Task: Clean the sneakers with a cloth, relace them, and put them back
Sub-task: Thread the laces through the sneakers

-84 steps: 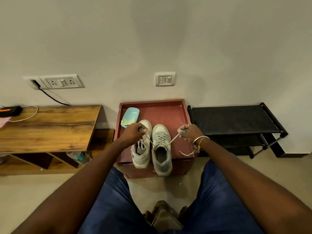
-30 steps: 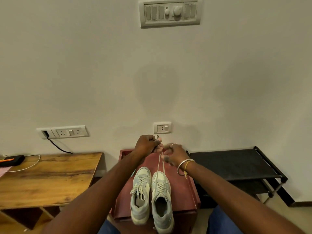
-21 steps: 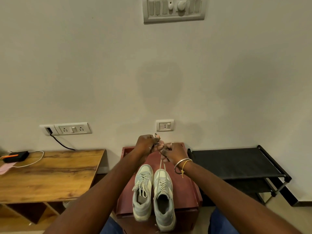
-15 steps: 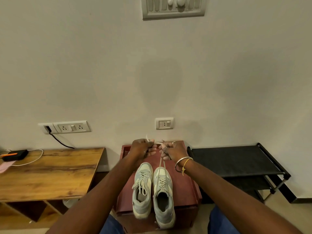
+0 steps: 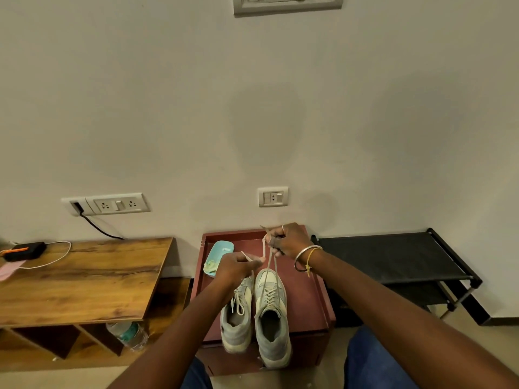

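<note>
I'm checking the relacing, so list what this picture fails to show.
Head view: how the lace runs inside the left hand and right hand; curled fingers cover it, so any knot is unclear.
Head view: toe of the left sneaker, behind the left hand.
Head view: switch panel, cut by the top edge.
Head view: bottle, partly behind the wooden table; label too small.

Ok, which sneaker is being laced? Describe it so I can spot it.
Between the wooden table and black rack sits a maroon cabinet. On it, pick the right sneaker, nearer the rack. Unlike the left sneaker, its lace runs up into the left hand and right hand.
</note>
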